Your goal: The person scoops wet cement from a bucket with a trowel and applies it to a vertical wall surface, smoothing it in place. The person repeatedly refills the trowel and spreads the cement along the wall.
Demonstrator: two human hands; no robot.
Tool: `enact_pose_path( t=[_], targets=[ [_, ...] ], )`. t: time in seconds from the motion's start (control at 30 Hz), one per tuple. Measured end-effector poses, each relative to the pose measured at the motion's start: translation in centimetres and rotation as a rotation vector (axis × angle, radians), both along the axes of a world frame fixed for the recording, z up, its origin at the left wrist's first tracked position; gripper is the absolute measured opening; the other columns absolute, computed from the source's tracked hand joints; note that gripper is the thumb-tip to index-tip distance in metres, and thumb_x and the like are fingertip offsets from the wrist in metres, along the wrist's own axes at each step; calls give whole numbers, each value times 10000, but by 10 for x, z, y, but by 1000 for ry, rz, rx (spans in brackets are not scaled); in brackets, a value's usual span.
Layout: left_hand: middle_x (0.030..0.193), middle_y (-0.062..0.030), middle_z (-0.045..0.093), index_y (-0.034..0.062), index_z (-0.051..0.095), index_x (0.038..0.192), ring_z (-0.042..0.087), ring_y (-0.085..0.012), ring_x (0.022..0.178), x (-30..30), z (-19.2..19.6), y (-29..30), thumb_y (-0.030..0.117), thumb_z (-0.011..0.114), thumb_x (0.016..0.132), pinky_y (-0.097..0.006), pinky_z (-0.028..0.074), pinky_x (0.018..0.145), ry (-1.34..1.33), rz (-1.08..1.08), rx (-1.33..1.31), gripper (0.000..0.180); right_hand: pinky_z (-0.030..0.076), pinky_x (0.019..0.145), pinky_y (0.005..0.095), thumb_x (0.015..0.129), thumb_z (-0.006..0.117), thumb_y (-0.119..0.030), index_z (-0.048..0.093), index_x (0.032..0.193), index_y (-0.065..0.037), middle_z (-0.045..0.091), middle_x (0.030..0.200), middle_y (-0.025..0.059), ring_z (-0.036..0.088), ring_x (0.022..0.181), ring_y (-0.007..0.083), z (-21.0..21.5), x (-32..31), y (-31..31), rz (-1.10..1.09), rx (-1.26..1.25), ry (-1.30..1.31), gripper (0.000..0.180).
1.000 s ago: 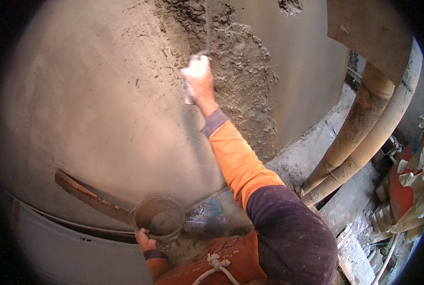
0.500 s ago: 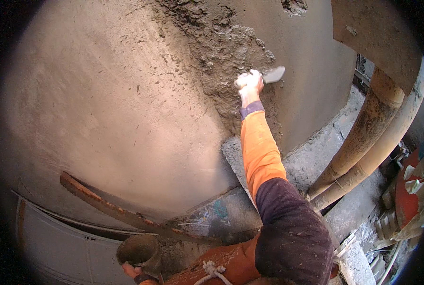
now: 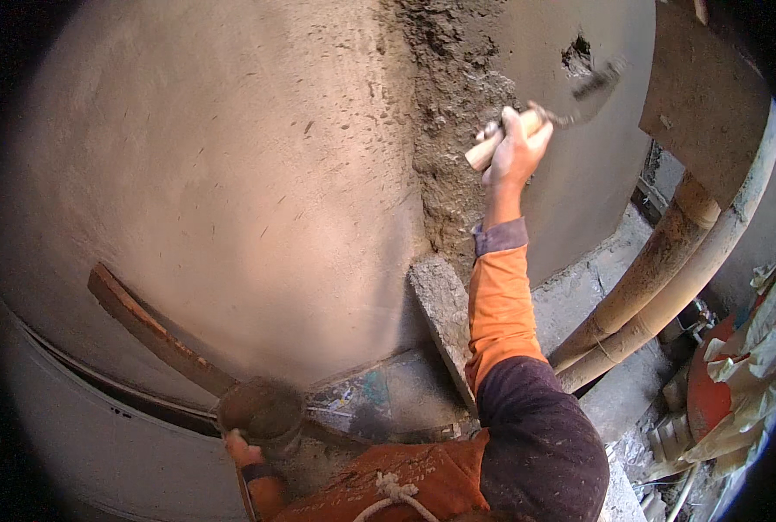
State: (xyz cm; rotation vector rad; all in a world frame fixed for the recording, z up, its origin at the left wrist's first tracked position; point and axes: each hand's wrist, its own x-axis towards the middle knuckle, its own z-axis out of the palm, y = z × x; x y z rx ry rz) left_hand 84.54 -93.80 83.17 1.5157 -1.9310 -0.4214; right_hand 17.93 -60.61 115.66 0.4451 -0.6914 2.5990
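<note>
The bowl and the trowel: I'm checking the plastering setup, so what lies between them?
In the head view, between the bowl in the left hand and the trowel in the right hand lie smooth plastered wall and a rough wet mortar strip.

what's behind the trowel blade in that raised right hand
The plastered wall, with a dark hole just left of the trowel. The wall directly under the blade is covered.

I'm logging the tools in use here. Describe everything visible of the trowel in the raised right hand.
The trowel has a pale wooden handle and a dark, motion-blurred metal blade coated with grey mortar. The right hand grips the handle, whose butt sticks out to the lower left; the blade points up and right against the smooth grey wall, beside a rough strip of fresh mortar.
</note>
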Motion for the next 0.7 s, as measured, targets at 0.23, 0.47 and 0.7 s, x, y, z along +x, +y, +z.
enact_pose_path(
  t=[0.23,0.47,0.7],
  targets=[
    [1038,-150,657,-57,632,1003,609,-274,886,-91,-69,-32,112,540,787,-420,497,819,463,-195,335,290,482,850,471,799,631,-152,534,1090,-12,607,1022,187,595,906,347,-181,-20,-102,-314,1363,192,337],
    [1102,-137,645,-46,571,1224,610,-268,983,-168,17,4,19,557,698,-380,481,898,712,-342,535,530,504,543,370,849,643,-130,574,1027,-72,619,727,53,595,597,196,-216,229,-79,1226,1713,395,199],
    [1088,-114,661,-76,547,1302,633,-232,962,-281,46,48,-38,519,657,-303,496,867,604,-749,608,647,504,516,372,774,637,-214,594,925,-30,568,705,64,561,580,175,-361,198,-81,1084,1597,1141,241]
  ],
)
